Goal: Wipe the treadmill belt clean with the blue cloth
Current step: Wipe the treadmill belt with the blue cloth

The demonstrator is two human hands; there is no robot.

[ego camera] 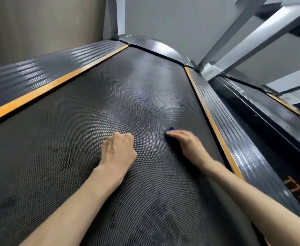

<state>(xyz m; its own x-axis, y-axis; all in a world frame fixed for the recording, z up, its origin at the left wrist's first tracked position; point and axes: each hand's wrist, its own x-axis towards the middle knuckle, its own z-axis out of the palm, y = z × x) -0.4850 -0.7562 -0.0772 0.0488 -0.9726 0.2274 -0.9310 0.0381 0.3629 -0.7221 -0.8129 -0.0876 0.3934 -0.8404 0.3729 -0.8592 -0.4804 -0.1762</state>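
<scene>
We are kneeling over the treadmill belt (71, 132), which is filling most of the frame. We are pressing the blue cloth (170, 129) against it with our right hand (187, 145), just right of the centre of the frame. The fingers are lying fairly flat on top of the cloth, not curling round it, and only a small dark-blue corner is peeking out past the fingertips. Our left hand (118, 150) is resting on the belt near the middle of the frame. Its fingers are curling into a fist and holding nothing, and we are judging that it is propping us up.

We are reading the job as partly done. A paler, shiny streak (154, 96) is running from the upper middle of the belt down to the gap between our hands. It is looking like a wiped or damp path, though it could be only light glancing off. Dark blotches (9, 203) are showing at the lower left, and more (156, 208) are showing at the lower middle, so that near stretch is probably waiting for the cloth. The left side of the belt, beside the orange strip (39, 93), is looking dull and is likely waiting too
</scene>
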